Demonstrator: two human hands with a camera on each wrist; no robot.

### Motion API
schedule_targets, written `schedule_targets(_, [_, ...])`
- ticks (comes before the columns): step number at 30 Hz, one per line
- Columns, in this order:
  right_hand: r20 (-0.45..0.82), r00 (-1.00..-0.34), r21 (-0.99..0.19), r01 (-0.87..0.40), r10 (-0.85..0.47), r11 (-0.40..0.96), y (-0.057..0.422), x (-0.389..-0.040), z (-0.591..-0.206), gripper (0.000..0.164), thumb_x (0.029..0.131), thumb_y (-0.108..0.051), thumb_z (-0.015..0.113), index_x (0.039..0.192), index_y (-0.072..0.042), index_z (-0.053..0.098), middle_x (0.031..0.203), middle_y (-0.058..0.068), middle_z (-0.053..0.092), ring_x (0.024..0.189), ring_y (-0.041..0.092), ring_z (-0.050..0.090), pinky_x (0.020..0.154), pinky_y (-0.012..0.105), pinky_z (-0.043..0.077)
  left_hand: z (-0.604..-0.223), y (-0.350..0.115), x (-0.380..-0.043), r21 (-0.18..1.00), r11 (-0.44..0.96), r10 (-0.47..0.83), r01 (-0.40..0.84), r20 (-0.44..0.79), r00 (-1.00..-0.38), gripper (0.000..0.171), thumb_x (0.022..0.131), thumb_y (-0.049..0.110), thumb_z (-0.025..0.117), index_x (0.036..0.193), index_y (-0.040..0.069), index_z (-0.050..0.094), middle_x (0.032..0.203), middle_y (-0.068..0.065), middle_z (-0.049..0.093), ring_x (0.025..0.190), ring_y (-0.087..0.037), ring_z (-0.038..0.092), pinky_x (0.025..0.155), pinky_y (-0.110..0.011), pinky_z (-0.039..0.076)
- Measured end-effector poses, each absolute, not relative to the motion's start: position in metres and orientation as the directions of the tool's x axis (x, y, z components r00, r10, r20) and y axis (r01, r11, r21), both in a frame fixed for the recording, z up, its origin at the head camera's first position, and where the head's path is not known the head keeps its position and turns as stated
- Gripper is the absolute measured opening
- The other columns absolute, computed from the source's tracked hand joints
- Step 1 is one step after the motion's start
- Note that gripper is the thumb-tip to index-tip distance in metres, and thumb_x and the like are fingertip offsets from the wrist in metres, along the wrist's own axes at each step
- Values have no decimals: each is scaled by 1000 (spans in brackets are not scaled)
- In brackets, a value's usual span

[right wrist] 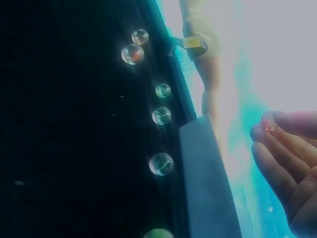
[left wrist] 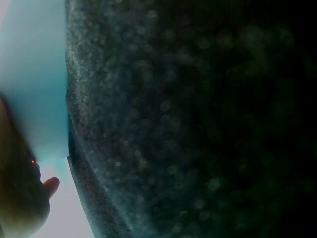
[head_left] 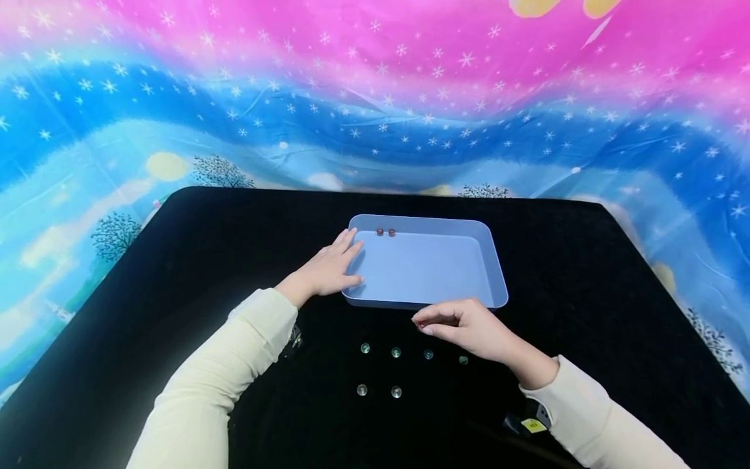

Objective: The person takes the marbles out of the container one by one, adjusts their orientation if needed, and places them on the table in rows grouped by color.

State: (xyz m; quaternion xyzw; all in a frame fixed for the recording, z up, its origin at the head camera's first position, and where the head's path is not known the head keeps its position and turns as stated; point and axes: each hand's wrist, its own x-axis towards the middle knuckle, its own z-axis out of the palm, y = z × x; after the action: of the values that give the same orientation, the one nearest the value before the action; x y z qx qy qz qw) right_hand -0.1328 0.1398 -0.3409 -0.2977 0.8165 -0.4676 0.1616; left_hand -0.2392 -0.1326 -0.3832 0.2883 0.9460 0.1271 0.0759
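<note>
My left hand (head_left: 331, 267) rests on the left rim of a shallow blue-grey tray (head_left: 495, 267), its fingers spread over the edge. Two reddish-brown marbles (head_left: 385, 232) sit inside the tray along its far wall. In front of the near rim, my right hand (head_left: 469, 326) pinches a clear marble with red inside (right wrist: 269, 121) between thumb and fingertips. Below the tray, several green-swirled glass marbles (head_left: 396, 352) form a row on the black cloth. Closer to me lie two clear marbles (head_left: 379, 391), reddish inside in the right wrist view.
A black cloth (head_left: 281, 221) covers the table. Behind it hangs a pink and blue snowflake-patterned curtain (head_left: 375, 98). The left wrist view is mostly dark, blurred cloth with the tray's side (left wrist: 39, 89) at the left.
</note>
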Motion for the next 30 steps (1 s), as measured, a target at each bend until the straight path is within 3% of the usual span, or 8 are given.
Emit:
schedule_targets(15, [48,-756,-876,-346,-652,337,154,-111,-349,26,84,-19,56,101,-1,62,92,9,64,79,16,60,63,26,48,-384,-132,-240,280,805,562,523,-76,-824,73,84,45,46,138,6,16,143,-11,-5,129,-24,-8,99,-44,14])
schedule_targets(30, [115,-673,-905,-374,-731,202,158,-95,-372,22,84,-12,56,98,5,61,91,12,64,82,12,61,67,27,48,-382,-130,-239,278,813,551,511,-90,-829,73,84,46,46,139,7,15,143,-11,-6,129,-22,-10,100,-43,13])
